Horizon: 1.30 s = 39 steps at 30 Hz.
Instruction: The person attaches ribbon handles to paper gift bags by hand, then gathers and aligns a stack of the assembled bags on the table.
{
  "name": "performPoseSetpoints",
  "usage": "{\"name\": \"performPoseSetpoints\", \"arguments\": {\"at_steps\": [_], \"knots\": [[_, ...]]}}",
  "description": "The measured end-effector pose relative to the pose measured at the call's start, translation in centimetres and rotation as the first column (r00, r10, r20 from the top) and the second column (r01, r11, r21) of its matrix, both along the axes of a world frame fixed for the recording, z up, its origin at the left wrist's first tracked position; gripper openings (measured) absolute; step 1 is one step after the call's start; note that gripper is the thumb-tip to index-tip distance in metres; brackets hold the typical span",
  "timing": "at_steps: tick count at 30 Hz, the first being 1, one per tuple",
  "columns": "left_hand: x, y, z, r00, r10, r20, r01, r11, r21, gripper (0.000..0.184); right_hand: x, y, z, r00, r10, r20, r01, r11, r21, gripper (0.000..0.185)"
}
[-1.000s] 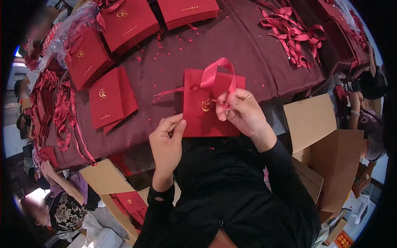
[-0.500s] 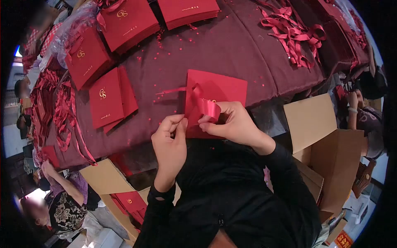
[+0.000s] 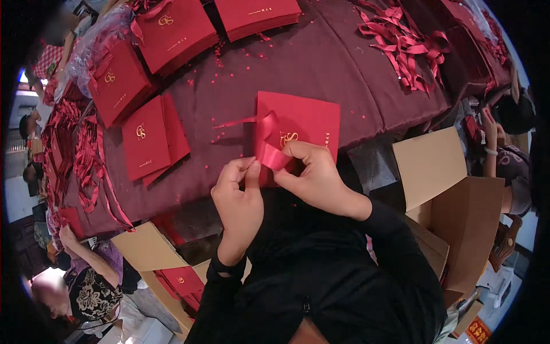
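A red paper bag (image 3: 309,120) with a gold logo lies at the near edge of the cloth-covered table. From its left part a glossy red ribbon (image 3: 270,155) loops down, and one tail sticks out to the left. My right hand (image 3: 321,175) pinches the ribbon loop over the bag's lower part. My left hand (image 3: 239,200) is closed at the bag's lower left corner, thumb against fingers; what its fingertips pinch there is too small to tell. Both hands are close together, nearly touching.
Stacks of red bags (image 3: 176,37) stand at the back left, with two bags (image 3: 146,137) nearer. Loose ribbons (image 3: 404,49) lie at the back right. Open cartons (image 3: 467,229) flank me. Another person (image 3: 91,281) is at the lower left, one more (image 3: 510,166) at the right.
My right hand has come down and left, drawing the ribbon loop from above the bag to its lower left. My left hand has shifted slightly right.
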State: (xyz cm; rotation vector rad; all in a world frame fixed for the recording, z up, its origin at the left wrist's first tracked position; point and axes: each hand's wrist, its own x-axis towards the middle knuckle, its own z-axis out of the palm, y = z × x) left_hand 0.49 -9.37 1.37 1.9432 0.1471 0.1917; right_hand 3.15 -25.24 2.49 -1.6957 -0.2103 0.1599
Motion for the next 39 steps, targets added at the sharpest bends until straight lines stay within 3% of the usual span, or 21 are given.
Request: {"name": "performPoseSetpoints", "arguments": {"at_steps": [5,7,13,15,16,17,18,20,22,23,24,25,26,28,30,34,37,39], "knots": [[-0.1,-0.9,-0.4,0.993,0.029,0.111,-0.037,0.997,0.069,0.008,0.7,0.0,0.9,1.0,0.005,-0.022,-0.008,0.993,-0.118,0.01],[-0.2,-1.2,0.0,0.991,0.018,0.131,-0.047,0.974,0.224,0.006,1.0,0.0,0.9,0.999,0.001,-0.039,-0.006,0.992,-0.127,0.01],[0.3,-2.3,0.6,0.968,0.022,0.252,-0.106,0.939,0.328,0.007,1.6,-0.1,0.3,0.997,0.01,-0.082,-0.01,1.0,0.005,0.015],[0.1,-2.1,0.0,0.972,0.018,0.233,-0.097,0.937,0.335,0.007,1.4,0.1,1.3,0.998,-0.013,-0.062,0.003,0.987,-0.159,0.015],[0.0,-1.9,-0.3,0.977,0.014,0.213,-0.088,0.936,0.342,0.007,1.2,0.3,1.2,0.998,-0.013,-0.063,0.003,0.987,-0.16,0.015],[0.1,-1.8,-0.6,0.977,0.016,0.211,-0.089,0.936,0.341,0.007,0.8,0.7,0.8,0.994,-0.015,0.111,0.041,0.972,-0.233,0.014],[0.3,-1.7,-0.8,0.975,0.009,0.222,-0.079,0.947,0.311,0.006,0.6,0.9,0.4,0.959,-0.004,0.283,0.091,0.951,-0.296,0.014],[0.3,-1.3,-1.4,0.973,0.004,0.232,-0.071,0.957,0.281,0.006,1.1,0.7,0.1,0.96,-0.009,0.281,0.083,0.964,-0.253,0.015],[0.1,-1.0,-2.0,0.991,0.023,0.129,-0.042,0.987,0.153,0.006,1.8,0.1,0.7,0.999,0.044,0.007,-0.041,0.967,-0.252,0.012],[0.2,-1.1,-1.8,0.991,0.023,0.129,-0.043,0.988,0.151,0.006,2.2,-0.3,0.1,0.996,0.07,-0.049,-0.078,0.975,-0.209,0.01],[0.4,-1.2,-1.4,0.999,0.034,0.035,-0.033,0.998,-0.054,0.008,2.6,-0.6,-0.5,0.996,0.07,-0.048,-0.078,0.974,-0.212,0.01],[0.6,-1.2,-1.2,0.998,0.026,-0.057,-0.04,0.966,-0.257,0.01,2.9,-0.8,-1.1,0.989,0.083,-0.125,-0.093,0.993,-0.073,0.01],[0.7,-1.2,-1.2,0.998,0.026,-0.056,-0.04,0.965,-0.26,0.01,3.0,-1.0,-1.4,0.974,0.107,-0.198,-0.095,0.993,0.069,0.011],[0.6,-1.0,-1.2,0.995,-0.032,-0.091,-0.005,0.924,-0.383,0.014,3.2,-1.6,-0.3,0.961,0.141,-0.239,-0.113,0.985,0.13,0.01],[0.5,-0.6,-1.3,0.995,-0.04,-0.096,0.0,0.927,-0.376,0.014,3.4,-2.1,-0.2,0.912,0.189,-0.364,-0.123,0.973,0.196,0.005],[0.6,-0.6,-1.4,0.997,-0.047,-0.067,0.021,0.936,-0.351,0.014,3.3,-2.3,-0.7,0.899,0.201,-0.389,-0.111,0.964,0.24,0.003],[0.7,-0.7,-1.4,0.997,-0.032,-0.067,0.009,0.948,-0.317,0.015,3.1,-2.0,-1.0,0.915,0.201,-0.349,-0.118,0.962,0.246,0.005],[0.7,-1.0,-1.3,0.997,-0.008,-0.081,-0.015,0.959,-0.282,0.015,2.8,-1.7,-1.5,0.979,0.158,-0.131,-0.154,0.987,0.047,0.005]]}}
